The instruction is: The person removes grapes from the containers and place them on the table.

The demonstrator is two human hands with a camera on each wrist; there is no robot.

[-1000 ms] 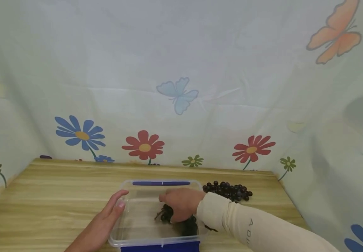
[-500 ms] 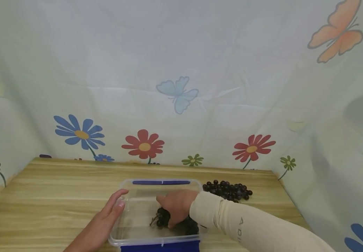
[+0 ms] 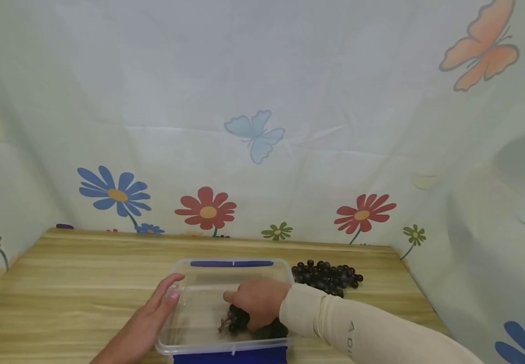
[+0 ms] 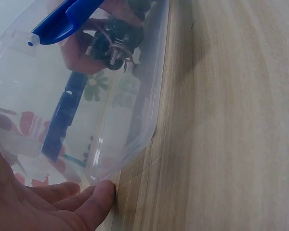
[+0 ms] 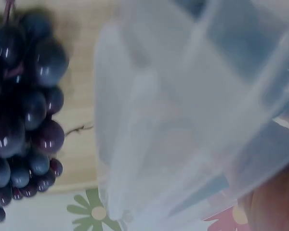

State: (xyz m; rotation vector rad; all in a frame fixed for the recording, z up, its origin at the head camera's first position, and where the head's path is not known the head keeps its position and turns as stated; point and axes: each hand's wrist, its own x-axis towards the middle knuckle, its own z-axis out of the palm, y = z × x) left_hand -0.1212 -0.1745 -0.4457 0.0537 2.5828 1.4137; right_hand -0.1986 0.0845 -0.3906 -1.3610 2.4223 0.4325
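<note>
A clear plastic box (image 3: 199, 313) with blue latches stands on the wooden table. My right hand (image 3: 260, 301) reaches down inside it and grips a bunch of dark grapes (image 3: 237, 319), stem toward the left. Through the box wall in the left wrist view, fingers curl around these grapes (image 4: 120, 41); the hand covers part of the bunch. My left hand (image 3: 150, 313) rests against the box's left side, fingers extended, fingertips right at the rim. Another bunch of dark grapes (image 3: 326, 277) lies on the table just right of the box.
The wooden tabletop (image 3: 85, 273) stretches out on both sides of the box. Behind it hangs a pale curtain (image 3: 176, 151) printed with flowers and butterflies. In the right wrist view a thin dark twig (image 5: 79, 129) lies between the outer grapes and the box.
The right hand and its grapes have shifted slightly left and lower within the box. The left hand, the box and the other bunch stay in place.
</note>
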